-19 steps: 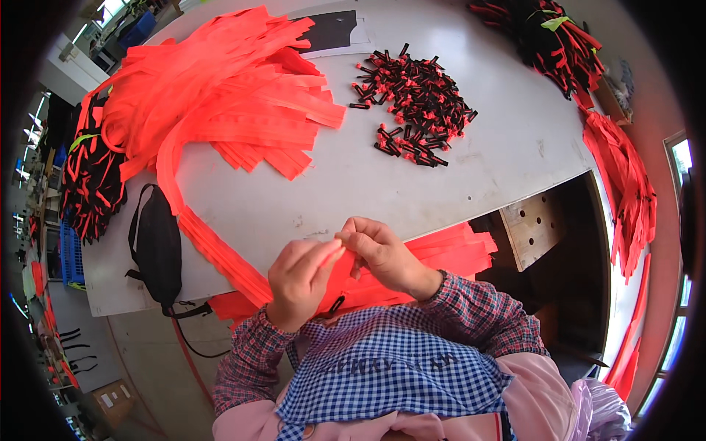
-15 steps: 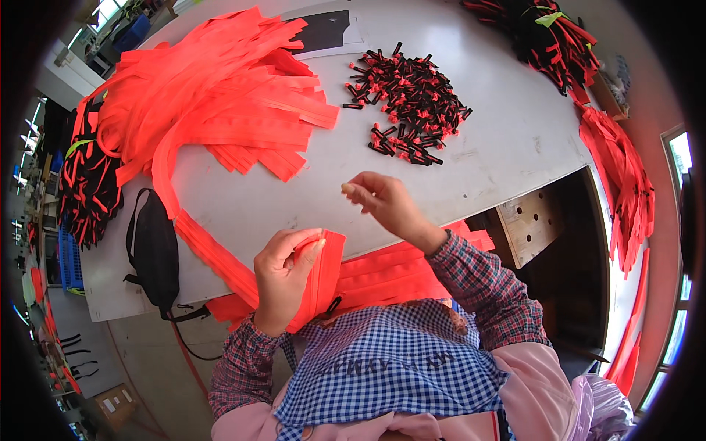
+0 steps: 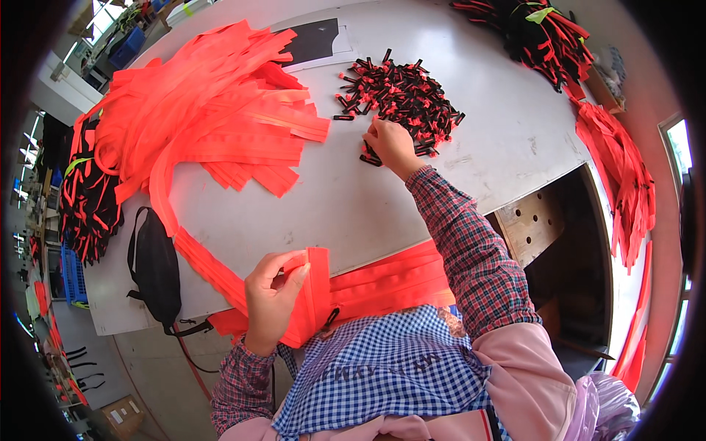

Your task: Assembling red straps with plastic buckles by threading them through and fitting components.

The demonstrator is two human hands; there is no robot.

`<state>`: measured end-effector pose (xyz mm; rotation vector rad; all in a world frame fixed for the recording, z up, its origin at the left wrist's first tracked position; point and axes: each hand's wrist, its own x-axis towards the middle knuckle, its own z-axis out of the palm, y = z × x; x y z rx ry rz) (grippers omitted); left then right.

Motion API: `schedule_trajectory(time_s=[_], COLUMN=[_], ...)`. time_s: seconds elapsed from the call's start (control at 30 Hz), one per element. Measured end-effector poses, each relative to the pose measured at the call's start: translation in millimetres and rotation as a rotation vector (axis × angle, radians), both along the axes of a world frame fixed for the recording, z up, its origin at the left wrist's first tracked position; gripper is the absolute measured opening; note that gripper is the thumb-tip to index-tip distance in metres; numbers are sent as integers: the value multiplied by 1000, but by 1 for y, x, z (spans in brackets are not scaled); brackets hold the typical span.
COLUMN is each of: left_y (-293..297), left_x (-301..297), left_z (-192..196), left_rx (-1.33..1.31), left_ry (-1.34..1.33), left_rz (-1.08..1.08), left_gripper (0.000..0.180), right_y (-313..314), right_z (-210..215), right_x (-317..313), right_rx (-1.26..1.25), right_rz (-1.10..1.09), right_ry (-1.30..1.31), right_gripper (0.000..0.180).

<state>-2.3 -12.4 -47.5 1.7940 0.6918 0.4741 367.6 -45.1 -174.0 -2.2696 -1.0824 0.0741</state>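
Note:
My left hand [image 3: 276, 294] is closed on the end of an orange-red zipper tape [image 3: 318, 283], pinched between thumb and fingers near the front of the table. The strip runs down over my lap and back up to the left. My right hand [image 3: 393, 144] reaches forward to the near left edge of a pile of zipper sliders [image 3: 412, 92], small red pieces with black pulls. Its fingers are drawn together at the sliders; whatever sits between the fingertips is hidden.
A big heap of orange-red zipper tapes [image 3: 213, 110] covers the table's left side. A black pouch [image 3: 156, 261] hangs at the near left edge. Bundled black-and-red strips [image 3: 529, 33] lie at the far right. An open drawer space [image 3: 581, 272] is at the right front.
My right hand has moved forward, from above the bare tabletop to the slider pile. My left hand keeps its hold on the zipper tape and sits slightly lower in view.

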Motion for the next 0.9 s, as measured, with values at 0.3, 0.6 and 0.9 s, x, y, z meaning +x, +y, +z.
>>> schedule_trajectory(time_s=[0.3, 0.6, 0.9], left_y=[-1, 4, -13], left_x=[0, -1, 10], left_z=[6, 22, 31], left_rx=[50, 82, 159], left_ry=[-45, -28, -198], left_rz=[-22, 36, -57], left_gripper=[21, 21, 19], right_y=[-28, -77, -101], right_z=[29, 84, 136], right_x=[-5, -97, -175], right_rx=[70, 732, 510], right_rz=[40, 377, 529], right_ry=[306, 1412, 1362], right_gripper=[27, 16, 21])
